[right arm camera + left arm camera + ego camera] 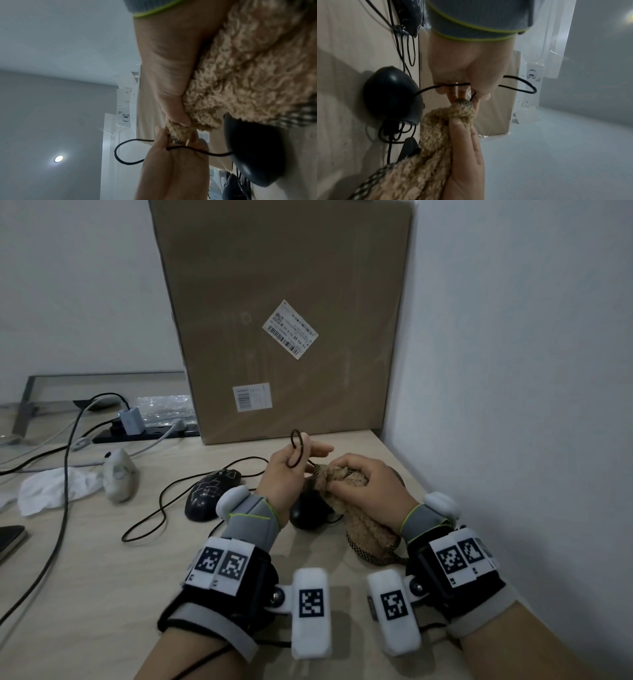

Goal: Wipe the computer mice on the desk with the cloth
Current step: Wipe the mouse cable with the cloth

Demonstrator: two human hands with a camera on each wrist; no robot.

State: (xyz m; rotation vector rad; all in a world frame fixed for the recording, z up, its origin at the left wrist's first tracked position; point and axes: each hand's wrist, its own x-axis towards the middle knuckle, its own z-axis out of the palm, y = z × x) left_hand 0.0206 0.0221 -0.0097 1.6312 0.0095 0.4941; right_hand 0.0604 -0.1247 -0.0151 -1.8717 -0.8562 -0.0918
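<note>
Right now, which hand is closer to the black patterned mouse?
Left. The left hand holds a cable loop just right of the patterned mouse. The right hand, gripping the cloth, is farther right, beyond the plain black mouse.

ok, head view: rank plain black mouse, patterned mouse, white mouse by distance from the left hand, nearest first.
From the left hand:
1. Plain black mouse, just below the wrist, partly hidden.
2. Patterned mouse, to its left.
3. White mouse, farther left, by the white tissue.

Upper centre: hand (pixel 467 65) pinching a black cord (pixel 520 83); lower centre: hand (pixel 464 159) gripping the tan cloth (pixel 433 135); left: black mouse (pixel 390 93).
</note>
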